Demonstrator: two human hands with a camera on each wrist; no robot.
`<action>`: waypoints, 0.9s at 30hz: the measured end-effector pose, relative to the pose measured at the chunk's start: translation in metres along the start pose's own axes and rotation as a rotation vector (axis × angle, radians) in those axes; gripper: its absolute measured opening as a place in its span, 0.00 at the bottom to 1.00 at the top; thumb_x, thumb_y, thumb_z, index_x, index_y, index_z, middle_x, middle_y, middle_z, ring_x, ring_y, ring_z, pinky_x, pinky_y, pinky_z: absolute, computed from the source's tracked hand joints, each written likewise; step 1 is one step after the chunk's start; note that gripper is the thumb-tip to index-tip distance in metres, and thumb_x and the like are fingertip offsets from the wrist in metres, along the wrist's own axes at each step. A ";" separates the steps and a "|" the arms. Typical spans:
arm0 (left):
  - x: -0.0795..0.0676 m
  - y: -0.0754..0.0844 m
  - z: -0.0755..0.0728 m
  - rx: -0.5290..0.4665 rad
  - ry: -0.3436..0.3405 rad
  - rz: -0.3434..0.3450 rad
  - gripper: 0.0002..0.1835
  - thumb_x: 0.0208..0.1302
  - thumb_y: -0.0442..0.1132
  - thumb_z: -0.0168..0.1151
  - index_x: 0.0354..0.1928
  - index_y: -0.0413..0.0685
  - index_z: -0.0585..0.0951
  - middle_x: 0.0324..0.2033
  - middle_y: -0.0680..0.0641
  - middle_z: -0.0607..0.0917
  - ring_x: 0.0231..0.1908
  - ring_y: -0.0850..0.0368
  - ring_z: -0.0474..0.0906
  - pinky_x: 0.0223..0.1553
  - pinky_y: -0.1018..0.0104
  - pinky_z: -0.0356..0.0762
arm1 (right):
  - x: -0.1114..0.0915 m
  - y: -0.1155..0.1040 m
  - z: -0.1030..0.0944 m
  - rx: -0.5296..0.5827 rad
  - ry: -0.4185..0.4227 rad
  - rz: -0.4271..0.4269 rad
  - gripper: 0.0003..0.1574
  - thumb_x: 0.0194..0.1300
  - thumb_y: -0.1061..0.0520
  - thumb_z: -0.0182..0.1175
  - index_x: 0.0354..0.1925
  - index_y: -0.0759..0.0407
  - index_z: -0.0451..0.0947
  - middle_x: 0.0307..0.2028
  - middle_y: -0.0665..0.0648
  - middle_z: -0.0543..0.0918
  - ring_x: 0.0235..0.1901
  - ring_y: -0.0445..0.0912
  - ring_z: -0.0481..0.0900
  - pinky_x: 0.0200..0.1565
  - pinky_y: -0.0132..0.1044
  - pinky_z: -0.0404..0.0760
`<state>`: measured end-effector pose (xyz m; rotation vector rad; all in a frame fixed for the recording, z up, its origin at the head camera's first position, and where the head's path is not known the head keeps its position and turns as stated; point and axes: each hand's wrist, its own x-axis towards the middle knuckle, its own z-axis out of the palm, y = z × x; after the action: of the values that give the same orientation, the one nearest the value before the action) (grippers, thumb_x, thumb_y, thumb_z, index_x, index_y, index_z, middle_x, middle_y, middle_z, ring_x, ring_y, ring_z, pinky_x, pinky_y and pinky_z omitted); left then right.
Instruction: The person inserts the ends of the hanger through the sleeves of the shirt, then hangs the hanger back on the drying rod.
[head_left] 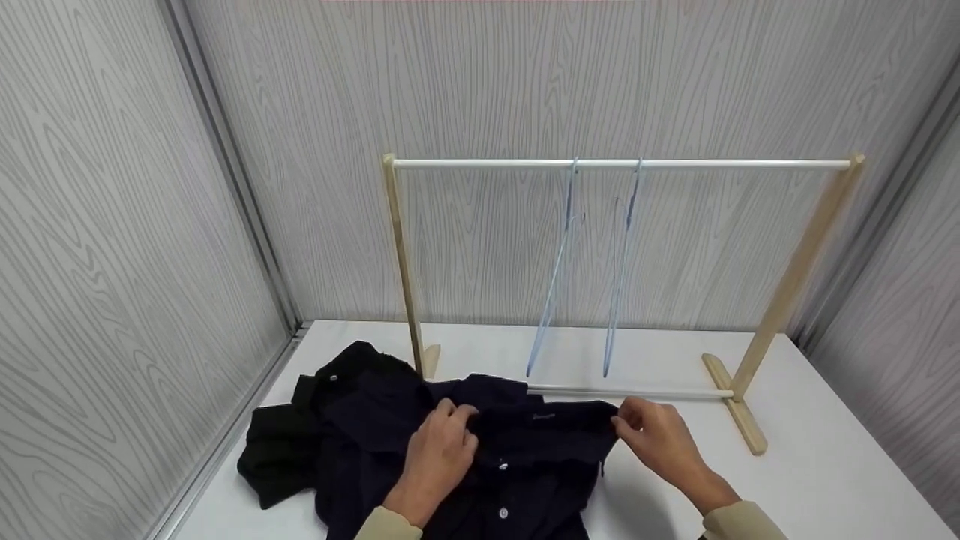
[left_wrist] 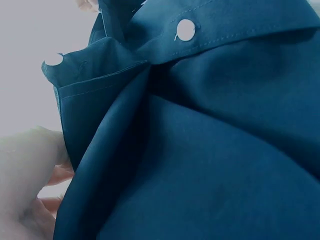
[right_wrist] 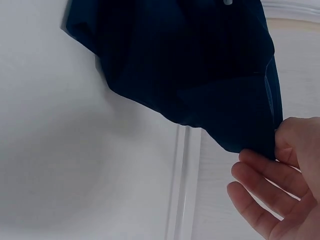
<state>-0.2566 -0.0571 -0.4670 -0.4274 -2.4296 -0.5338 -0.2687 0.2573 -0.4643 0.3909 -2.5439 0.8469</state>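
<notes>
A dark navy button-up shirt [head_left: 547, 450] is held partly raised above the white table, a small label on its upper edge. My left hand [head_left: 441, 454] grips the cloth at the left part of that edge; in the left wrist view, the fingers are partly hidden behind the fabric, near white buttons [left_wrist: 186, 30]. With thumb and forefinger, my right hand [head_left: 661, 441] pinches the right corner. The right wrist view shows the shirt's corner [right_wrist: 250, 115] between those fingertips, while the other fingers [right_wrist: 255, 202] stay loosely bent.
A heap of dark clothes [head_left: 281, 446] lies on the table [head_left: 832, 465] to the left. Behind the shirt stands a garment rack with a white top rail [head_left: 480, 163] and wooden posts [head_left: 799, 262]. Blue hangers [head_left: 551, 289] hang from the rail. Grey wood-grain walls surround the table.
</notes>
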 end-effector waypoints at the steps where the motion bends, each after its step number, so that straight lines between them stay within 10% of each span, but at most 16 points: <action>1: 0.001 0.002 0.001 -0.011 -0.004 0.003 0.12 0.46 0.32 0.58 0.35 0.51 0.81 0.27 0.52 0.73 0.24 0.58 0.72 0.22 0.64 0.71 | -0.001 0.002 -0.002 -0.003 0.004 0.009 0.13 0.52 0.59 0.64 0.20 0.44 0.73 0.16 0.36 0.75 0.18 0.31 0.72 0.24 0.28 0.72; 13: 0.002 0.009 0.004 -0.158 -0.252 -0.052 0.10 0.51 0.30 0.55 0.37 0.45 0.75 0.19 0.44 0.80 0.17 0.57 0.75 0.16 0.68 0.67 | -0.014 0.004 -0.004 -0.023 -0.065 -0.025 0.11 0.54 0.59 0.63 0.22 0.45 0.72 0.18 0.37 0.74 0.18 0.31 0.70 0.23 0.27 0.70; 27: -0.004 0.005 0.007 -0.191 -0.306 -0.096 0.10 0.52 0.30 0.54 0.37 0.40 0.78 0.29 0.40 0.84 0.23 0.53 0.80 0.21 0.64 0.73 | -0.010 -0.001 -0.017 0.028 -0.160 -0.088 0.09 0.57 0.63 0.58 0.29 0.47 0.74 0.28 0.44 0.78 0.29 0.33 0.74 0.30 0.29 0.75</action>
<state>-0.2547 -0.0506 -0.4735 -0.5056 -2.7128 -0.7968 -0.2542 0.2683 -0.4561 0.5969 -2.6401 0.8501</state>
